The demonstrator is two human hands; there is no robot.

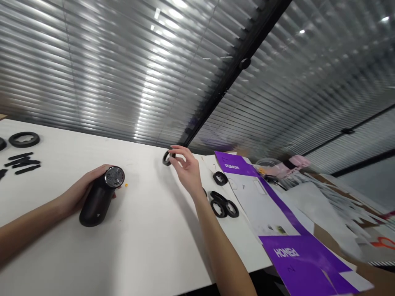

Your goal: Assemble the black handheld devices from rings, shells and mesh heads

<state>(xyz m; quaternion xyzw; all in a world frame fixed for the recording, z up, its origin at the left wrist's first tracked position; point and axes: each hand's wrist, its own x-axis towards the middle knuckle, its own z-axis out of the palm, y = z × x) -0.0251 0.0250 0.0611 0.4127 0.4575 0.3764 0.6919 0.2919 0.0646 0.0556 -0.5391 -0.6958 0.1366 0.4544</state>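
My left hand [80, 186] is wrapped round a black fabric shaver [95, 203], tilted, with its round perforated metal head facing up toward me. A small black ring [166, 159] is pinched between the thumb and fingers of my right hand [188, 170], near the back edge of the white table [148, 242]. Beside my right forearm lie several similar black rings, among them a single ring [220, 184] and a cluster [218, 214], one partly hidden by the arm. A tiny orange bit [126, 185] rests just right of the shaver's head.
At far left are larger black rings [14, 142] and several black strips [27, 169]. Flattened purple-and-white packaging [286, 263] covers the right side. Beyond it are clear plastic bags [317, 205] and orange handles [382, 243]. A ribbed translucent wall [108, 74] rises behind the table.
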